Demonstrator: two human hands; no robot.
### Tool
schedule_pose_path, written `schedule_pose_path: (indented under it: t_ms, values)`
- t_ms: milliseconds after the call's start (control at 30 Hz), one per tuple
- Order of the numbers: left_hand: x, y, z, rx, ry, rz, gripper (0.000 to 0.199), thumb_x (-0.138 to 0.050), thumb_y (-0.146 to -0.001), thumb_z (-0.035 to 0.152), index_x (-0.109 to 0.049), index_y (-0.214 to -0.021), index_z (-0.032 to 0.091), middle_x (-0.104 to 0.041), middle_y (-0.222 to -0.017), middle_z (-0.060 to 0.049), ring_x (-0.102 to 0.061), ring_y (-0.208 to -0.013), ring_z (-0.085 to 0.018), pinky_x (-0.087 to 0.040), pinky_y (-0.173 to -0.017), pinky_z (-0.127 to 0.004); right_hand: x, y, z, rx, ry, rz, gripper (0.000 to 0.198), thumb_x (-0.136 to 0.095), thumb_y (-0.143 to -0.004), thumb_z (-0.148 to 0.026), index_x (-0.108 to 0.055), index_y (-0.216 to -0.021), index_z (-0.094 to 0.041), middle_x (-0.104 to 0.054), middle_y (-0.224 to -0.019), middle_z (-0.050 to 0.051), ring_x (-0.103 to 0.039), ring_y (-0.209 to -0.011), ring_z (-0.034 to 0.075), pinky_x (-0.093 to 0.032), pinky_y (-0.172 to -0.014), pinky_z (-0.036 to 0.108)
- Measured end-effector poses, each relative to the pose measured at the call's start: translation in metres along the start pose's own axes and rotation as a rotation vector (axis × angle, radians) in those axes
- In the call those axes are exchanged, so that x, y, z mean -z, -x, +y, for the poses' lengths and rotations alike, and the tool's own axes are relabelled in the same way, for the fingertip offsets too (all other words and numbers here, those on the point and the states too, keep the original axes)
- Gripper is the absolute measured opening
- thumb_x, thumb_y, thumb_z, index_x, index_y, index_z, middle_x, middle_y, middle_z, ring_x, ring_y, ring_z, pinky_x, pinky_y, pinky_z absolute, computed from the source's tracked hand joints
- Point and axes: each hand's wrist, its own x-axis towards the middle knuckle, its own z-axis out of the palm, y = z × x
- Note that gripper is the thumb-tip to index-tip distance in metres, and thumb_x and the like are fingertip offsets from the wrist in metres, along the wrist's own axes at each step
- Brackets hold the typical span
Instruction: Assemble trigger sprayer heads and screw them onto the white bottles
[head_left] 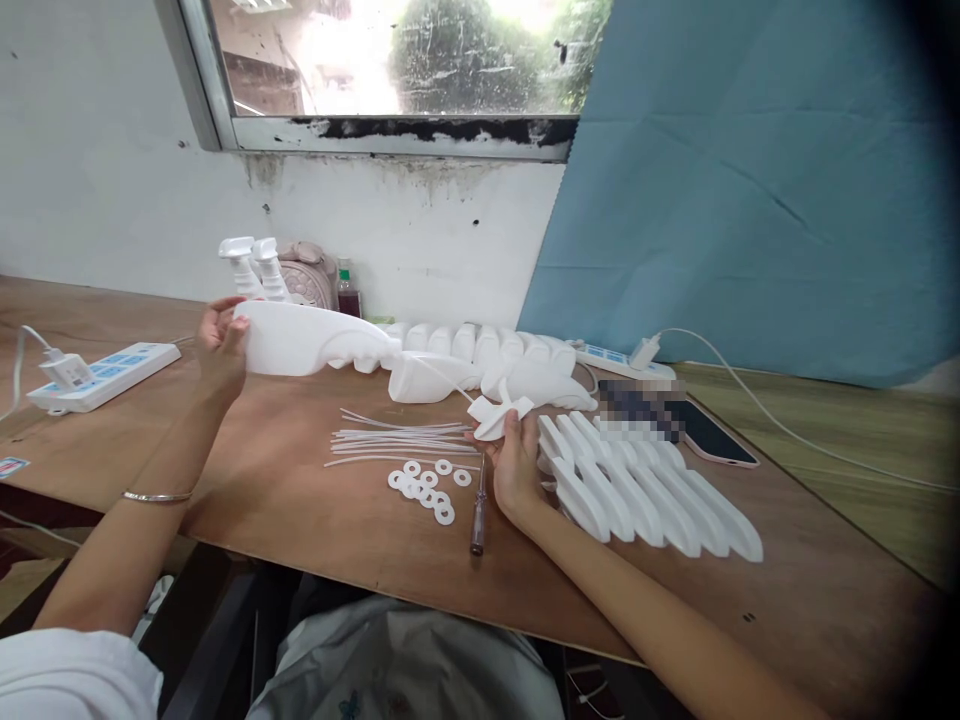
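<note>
My left hand is closed on the wide end of a long white plastic blade-shaped piece, raised above the table. In my right hand is a small white finned plastic piece, pinched between thumb and fingers. A thin white cord runs from near the narrow end of the blade-shaped piece to the finned one. Below lie several white plastic strips, a group of white washers and a screwdriver. Right of my right hand rest several curved white plastic pieces in rows.
More white moulded parts line the back, near a pink bag and a small bottle. Power strips lie at left and back right. A phone lies by the right edge, under a blue cloth.
</note>
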Motion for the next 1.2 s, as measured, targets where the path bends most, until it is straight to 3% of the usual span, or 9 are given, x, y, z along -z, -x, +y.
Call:
schedule_pose_path:
  t_ms: [167,333,533,667,767,867,1067,1200]
  values:
    - [-0.038,0.024,0.015,0.023,0.096,-0.216,0.028,-0.056,-0.072,0.029,-0.052,-0.098,0.018,-0.064,-0.1,-0.009,-0.059,-0.079,-0.017,-0.045,-0.064,-0.025,-0.01,0.014,-0.014,-0.062,0.08,-0.017,0.037,-0.043,-0.079,-0.052,-0.046,-0.107,-0.029,-0.053,-0.116,0.005,-0.053,-0.104,0.023,-0.047,-0.079,0.039]
    - [-0.057,0.043,0.022,0.064,0.123,-0.292,0.026,-0.055,-0.074,0.029,-0.053,-0.097,0.019,-0.064,-0.102,-0.009,-0.06,-0.088,-0.019,-0.046,-0.069,-0.027,-0.007,0.022,-0.026,0.067,0.279,-0.019,0.032,-0.049,-0.078,-0.045,-0.05,-0.104,-0.026,-0.052,-0.117,0.003,-0.039,-0.12,0.022,-0.03,-0.101,0.04]
    - [-0.056,0.057,0.012,0.23,0.172,-0.265,0.029,-0.058,-0.07,0.03,-0.056,-0.097,0.019,-0.066,-0.096,-0.007,-0.06,-0.077,-0.019,-0.045,-0.059,-0.024,-0.013,0.03,-0.037,0.155,0.277,-0.163,0.038,-0.067,-0.065,-0.032,-0.048,-0.097,-0.025,-0.056,-0.101,0.005,-0.051,-0.1,0.023,-0.038,-0.092,0.04]
    - [-0.058,0.061,-0.005,0.358,0.17,-0.205,0.038,-0.057,-0.064,0.032,-0.058,-0.1,0.018,-0.065,-0.082,-0.003,-0.057,-0.064,-0.015,-0.041,-0.05,-0.021,-0.014,0.03,-0.033,0.172,0.249,-0.169,0.037,-0.062,-0.07,-0.029,-0.044,-0.101,-0.025,-0.054,-0.104,0.006,-0.052,-0.1,0.022,-0.04,-0.091,0.039]
    - [-0.06,0.063,-0.015,0.469,0.137,-0.251,0.036,-0.056,-0.062,0.034,-0.062,-0.093,0.017,-0.063,-0.078,-0.003,-0.055,-0.063,-0.015,-0.04,-0.048,-0.02,-0.009,0.029,-0.03,0.269,0.265,-0.181,0.039,-0.06,-0.072,-0.028,-0.042,-0.107,-0.024,-0.051,-0.11,0.006,-0.05,-0.104,0.02,-0.038,-0.094,0.036]
    - [-0.059,0.063,-0.018,0.577,0.137,-0.304,0.036,-0.055,-0.062,0.035,-0.062,-0.092,0.016,-0.062,-0.079,-0.003,-0.055,-0.066,-0.017,-0.041,-0.051,-0.022,-0.006,0.029,-0.034,0.313,0.401,-0.208,0.035,-0.059,-0.072,-0.025,-0.045,-0.103,-0.023,-0.054,-0.103,0.005,-0.051,-0.097,0.02,-0.04,-0.088,0.034]
    - [-0.057,0.062,-0.018,0.566,0.147,-0.283,0.034,-0.055,-0.062,0.031,-0.063,-0.091,0.017,-0.061,-0.084,-0.002,-0.052,-0.069,-0.015,-0.039,-0.052,-0.02,-0.011,0.028,-0.047,0.123,0.566,-0.148,0.041,-0.07,-0.059,-0.032,-0.052,-0.094,-0.021,-0.06,-0.09,0.004,-0.055,-0.084,0.022,-0.044,-0.074,0.033]
    - [-0.059,0.068,-0.016,0.532,0.155,-0.283,0.034,-0.054,-0.064,0.032,-0.062,-0.094,0.017,-0.059,-0.084,-0.002,-0.05,-0.07,-0.014,-0.038,-0.053,-0.02,-0.011,0.021,-0.04,-0.02,0.579,-0.074,0.038,-0.061,-0.067,-0.046,-0.055,-0.092,-0.017,-0.063,-0.079,0.004,-0.058,-0.077,0.022,-0.044,-0.07,0.033]
